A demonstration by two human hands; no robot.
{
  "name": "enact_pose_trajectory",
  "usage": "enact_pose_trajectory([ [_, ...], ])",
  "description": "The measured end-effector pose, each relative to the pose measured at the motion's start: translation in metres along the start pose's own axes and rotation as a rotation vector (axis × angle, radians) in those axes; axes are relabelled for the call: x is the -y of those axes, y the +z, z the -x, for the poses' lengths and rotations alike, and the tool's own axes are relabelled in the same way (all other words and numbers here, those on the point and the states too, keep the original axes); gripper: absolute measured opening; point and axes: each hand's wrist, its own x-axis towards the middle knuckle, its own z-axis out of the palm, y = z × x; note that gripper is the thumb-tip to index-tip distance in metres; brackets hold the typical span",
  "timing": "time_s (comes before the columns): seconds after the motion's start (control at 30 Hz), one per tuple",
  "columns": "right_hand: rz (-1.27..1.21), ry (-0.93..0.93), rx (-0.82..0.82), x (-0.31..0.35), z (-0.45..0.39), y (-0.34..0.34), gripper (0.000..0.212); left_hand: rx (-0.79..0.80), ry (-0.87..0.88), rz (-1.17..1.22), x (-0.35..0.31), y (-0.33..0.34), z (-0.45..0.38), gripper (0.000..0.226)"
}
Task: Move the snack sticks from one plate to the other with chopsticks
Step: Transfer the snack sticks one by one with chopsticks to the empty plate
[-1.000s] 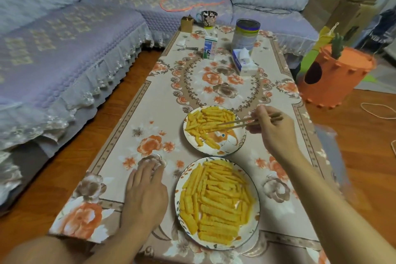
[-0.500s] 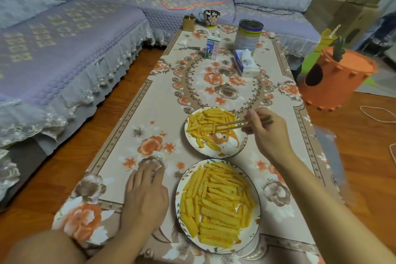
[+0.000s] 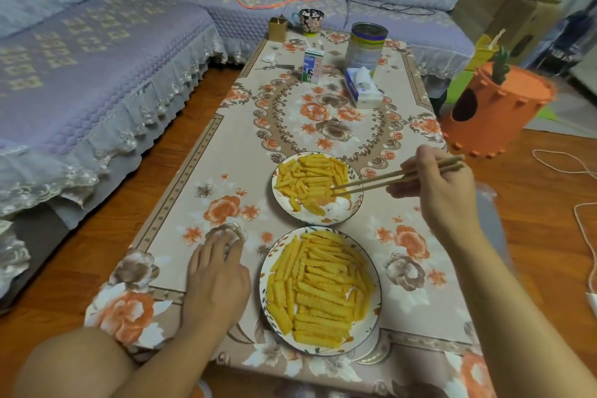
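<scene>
The snack sticks [image 3: 308, 182] are heaped on the far plate [image 3: 354, 203], and a larger heap is spread across the near plate [image 3: 265, 292]; the two plates sit close together, one behind the other. The chopsticks [image 3: 387, 177] are gripped in the curled fingers of the right hand [image 3: 447, 194], their tips lowered into the pile on the far plate; whether a stick is pinched between the tips cannot be told. The left hand [image 3: 218, 278] is laid flat on the table [image 3: 181, 191] just left of the near plate, its fingers straight and holding nothing.

The table is covered by a beige cloth printed with orange and brown flowers and an oval wreath at its middle. At the far end are seen a milk carton [image 3: 312, 65], a tall tin [image 3: 365, 45], a tissue pack [image 3: 363, 87], a patterned mug [image 3: 310, 20], a small brown box [image 3: 277, 29] and some keys [image 3: 274, 65].

A sofa [image 3: 97, 52] in lilac quilted covers with lace trim is wrapped round the left and far sides. The floor [image 3: 549, 203] is of reddish wood. An orange carrot-shaped felt house [image 3: 497, 110] stands to the right, with cardboard boxes [image 3: 523, 16] behind it and white cables [image 3: 581, 213] trailing on the floor.
</scene>
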Motion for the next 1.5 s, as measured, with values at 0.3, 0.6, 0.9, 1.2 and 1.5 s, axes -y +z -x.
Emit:
enact_pose_trajectory([
  [0.3, -0.047, 0.154, -0.056, 0.010, 0.067, -0.024, 0.042, -0.025, 0.011, 0.004, 0.000, -0.001, 0.003, 0.058],
  [0.6, 0.022, 0.168, -0.043, 0.006, 0.086, -0.022, 0.036, -0.030, 0.018, -0.008, 0.001, 0.000, 0.003, 0.056],
  [0.9, -0.006, 0.187, -0.164, 0.001, 0.088, -0.011, 0.037, -0.024, 0.014, 0.004, 0.001, 0.002, 0.002, 0.054],
  [1.2, -0.018, 0.143, -0.173, 0.003, 0.094, -0.009, 0.040, -0.036, 0.001, 0.006, 0.000, 0.002, 0.001, 0.053],
  [1.5, 0.159, -0.055, 0.142, 0.016, 0.097, -0.011, 0.035, -0.043, 0.003, 0.005, 0.000, 0.001, 0.002, 0.055],
])
